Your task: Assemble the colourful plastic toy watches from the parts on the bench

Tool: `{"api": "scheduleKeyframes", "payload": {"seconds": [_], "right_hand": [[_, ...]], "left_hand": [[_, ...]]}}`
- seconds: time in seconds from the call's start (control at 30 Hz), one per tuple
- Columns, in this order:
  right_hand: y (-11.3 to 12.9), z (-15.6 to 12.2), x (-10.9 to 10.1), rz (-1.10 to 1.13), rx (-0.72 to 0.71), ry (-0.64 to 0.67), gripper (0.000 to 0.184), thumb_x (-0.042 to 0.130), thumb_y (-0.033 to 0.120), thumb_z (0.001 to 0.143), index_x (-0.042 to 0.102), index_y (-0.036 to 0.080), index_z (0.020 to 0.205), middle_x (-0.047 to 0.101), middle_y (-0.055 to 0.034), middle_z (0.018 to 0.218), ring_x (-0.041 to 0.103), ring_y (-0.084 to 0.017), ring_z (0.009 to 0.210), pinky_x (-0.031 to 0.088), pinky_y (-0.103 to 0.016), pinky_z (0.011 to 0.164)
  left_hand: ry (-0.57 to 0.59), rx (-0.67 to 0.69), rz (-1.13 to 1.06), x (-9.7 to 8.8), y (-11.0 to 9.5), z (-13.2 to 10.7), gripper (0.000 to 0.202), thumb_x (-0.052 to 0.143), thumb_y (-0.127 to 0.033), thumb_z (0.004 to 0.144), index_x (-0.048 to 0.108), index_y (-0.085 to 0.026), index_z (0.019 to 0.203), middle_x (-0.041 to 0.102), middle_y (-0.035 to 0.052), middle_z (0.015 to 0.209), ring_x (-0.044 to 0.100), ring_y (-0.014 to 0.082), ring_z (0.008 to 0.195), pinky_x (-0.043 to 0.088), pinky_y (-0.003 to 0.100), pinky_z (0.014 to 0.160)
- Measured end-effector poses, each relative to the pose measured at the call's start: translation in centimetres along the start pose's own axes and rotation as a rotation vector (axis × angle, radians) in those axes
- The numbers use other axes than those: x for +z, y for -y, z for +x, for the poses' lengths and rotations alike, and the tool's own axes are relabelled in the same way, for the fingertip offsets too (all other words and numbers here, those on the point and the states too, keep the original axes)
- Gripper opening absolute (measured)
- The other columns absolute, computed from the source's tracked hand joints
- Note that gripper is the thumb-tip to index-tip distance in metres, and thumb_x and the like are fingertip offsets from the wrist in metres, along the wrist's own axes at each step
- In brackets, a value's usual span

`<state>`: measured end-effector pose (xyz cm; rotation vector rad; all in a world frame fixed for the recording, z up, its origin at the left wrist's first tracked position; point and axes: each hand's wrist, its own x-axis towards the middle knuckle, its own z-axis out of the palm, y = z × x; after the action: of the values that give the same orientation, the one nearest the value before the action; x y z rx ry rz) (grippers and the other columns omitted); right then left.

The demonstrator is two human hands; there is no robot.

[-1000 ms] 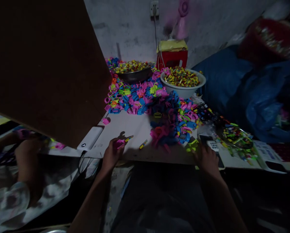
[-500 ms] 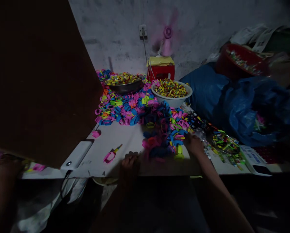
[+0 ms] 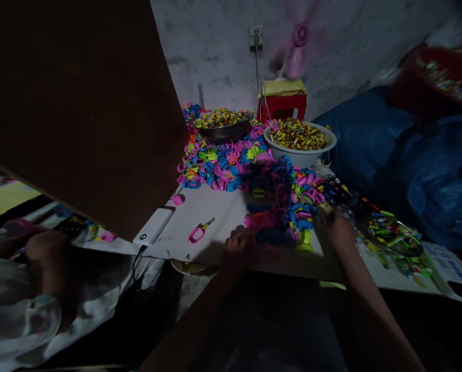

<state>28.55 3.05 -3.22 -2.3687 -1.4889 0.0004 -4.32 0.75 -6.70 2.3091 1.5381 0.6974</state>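
My left hand (image 3: 238, 248) rests curled on the white table (image 3: 215, 206) at the near edge of a heap of small pink, blue and green plastic pieces (image 3: 277, 206). Its fingers are bent and dark; what they hold is unclear. My right hand (image 3: 337, 227) reaches into the right side of the same heap, fingers hidden in shadow. A pink piece with a yellow stick (image 3: 200, 232) lies alone on the table left of my left hand.
A white bowl (image 3: 300, 152) and a metal bowl (image 3: 225, 132) full of small parts stand at the back. A white power bank (image 3: 153, 227) lies at the left. A brown board (image 3: 79, 103) blocks the upper left. Another person's hand (image 3: 45, 248) works at far left. Blue bags (image 3: 389, 144) sit at the right.
My left hand put down the pink piece with the stick and moved right to the heap. My right hand moved from the table's near edge up into the heap.
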Motion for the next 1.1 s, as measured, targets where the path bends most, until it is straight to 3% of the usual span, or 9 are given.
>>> {"api": "scheduleKeyframes", "payload": {"seconds": [0.1, 0.27, 0.37, 0.5, 0.63, 0.8, 0.9, 1.0, 1.1], "right_hand": [[-0.1, -2.8, -0.7, 0.440, -0.030, -0.067, 0.047, 0.046, 0.047, 0.087, 0.054, 0.014, 0.118, 0.066, -0.0093, 0.082, 0.060, -0.023, 0.072, 0.043, -0.032, 0.064], [2.8, -9.9, -1.2, 0.943, -0.114, 0.210, 0.039, 0.046, 0.053, 0.088, 0.058, 0.018, 0.103, 0.061, -0.0025, 0.075, 0.058, -0.019, 0.071, 0.048, -0.031, 0.066], [5.6, -14.0, -1.6, 1.097, -0.173, 0.265, 0.031, 0.047, 0.049, 0.091, 0.056, 0.020, 0.097, 0.061, -0.0031, 0.081, 0.059, -0.017, 0.076, 0.049, -0.029, 0.068], [8.8, -17.2, -2.7, 1.176, -0.211, 0.306, 0.032, 0.054, 0.045, 0.088, 0.056, 0.021, 0.110, 0.065, -0.0056, 0.100, 0.062, -0.018, 0.089, 0.052, -0.029, 0.076], [9.6, -17.8, -3.2, 1.082, -0.199, 0.401, 0.025, 0.057, 0.040, 0.085, 0.063, 0.020, 0.098, 0.070, -0.0052, 0.088, 0.065, -0.019, 0.078, 0.052, -0.028, 0.066], [8.8, -17.4, -3.5, 0.964, -0.266, 0.494, 0.021, 0.056, 0.036, 0.083, 0.068, 0.021, 0.092, 0.072, -0.0037, 0.083, 0.066, -0.021, 0.075, 0.051, -0.029, 0.064], [8.6, -17.2, -4.1, 0.971, -0.278, 0.488, 0.024, 0.058, 0.038, 0.084, 0.065, 0.020, 0.098, 0.070, -0.0037, 0.087, 0.065, -0.020, 0.078, 0.050, -0.028, 0.066], [8.2, -17.2, -4.7, 1.064, -0.315, 0.369, 0.028, 0.052, 0.040, 0.089, 0.058, 0.021, 0.108, 0.067, -0.0047, 0.099, 0.063, -0.019, 0.090, 0.050, -0.028, 0.075], [7.8, -17.8, -5.3, 0.995, -0.316, 0.315, 0.024, 0.043, 0.040, 0.094, 0.058, 0.022, 0.100, 0.068, -0.0037, 0.089, 0.063, -0.017, 0.080, 0.049, -0.025, 0.066]], "left_hand": [[0.094, 0.038, -0.035, 0.1, -0.9, 0.8, 0.052, 0.067, -0.027, 0.077, 0.054, -0.020, 0.127, 0.054, 0.0143, 0.134, 0.051, 0.0336, 0.119, 0.036, 0.050, 0.100], [0.119, 0.023, -0.144, 0.4, -1.4, 1.9, 0.031, 0.056, -0.021, 0.085, 0.061, -0.019, 0.116, 0.064, 0.0109, 0.116, 0.054, 0.0289, 0.114, 0.036, 0.048, 0.102], [0.122, 0.015, -0.236, -0.8, -2.8, 1.0, 0.041, 0.060, -0.027, 0.083, 0.053, -0.019, 0.124, 0.062, 0.0098, 0.117, 0.058, 0.0245, 0.107, 0.046, 0.039, 0.093], [0.125, 0.066, -0.387, -4.2, -5.8, -2.0, 0.071, 0.075, -0.033, 0.070, 0.044, -0.021, 0.133, 0.054, 0.0102, 0.121, 0.055, 0.0252, 0.105, 0.048, 0.037, 0.089], [0.142, 0.088, -0.488, -6.8, -8.2, -4.5, 0.059, 0.070, -0.028, 0.077, 0.048, -0.028, 0.132, 0.051, 0.0072, 0.120, 0.051, 0.0237, 0.109, 0.045, 0.036, 0.095], [0.295, 0.003, -0.700, -8.1, -8.5, -5.1, 0.057, 0.080, -0.030, 0.068, 0.057, -0.026, 0.121, 0.054, 0.0062, 0.124, 0.052, 0.0243, 0.116, 0.043, 0.035, 0.099], [0.302, -0.111, -0.757, -8.2, -8.2, -4.6, 0.047, 0.082, -0.031, 0.065, 0.060, -0.023, 0.105, 0.063, 0.0041, 0.109, 0.057, 0.0235, 0.106, 0.045, 0.035, 0.092], [0.234, -0.246, -1.022, -8.0, -8.1, -4.3, 0.055, 0.088, -0.034, 0.052, 0.050, -0.020, 0.089, 0.064, 0.0021, 0.097, 0.062, 0.0205, 0.092, 0.050, 0.028, 0.074], [0.173, -0.370, -1.169, -7.9, -8.4, -4.5, 0.065, 0.091, -0.031, 0.045, 0.040, -0.021, 0.084, 0.058, -0.0044, 0.075, 0.061, 0.0124, 0.067, 0.044, 0.019, 0.056]]}}
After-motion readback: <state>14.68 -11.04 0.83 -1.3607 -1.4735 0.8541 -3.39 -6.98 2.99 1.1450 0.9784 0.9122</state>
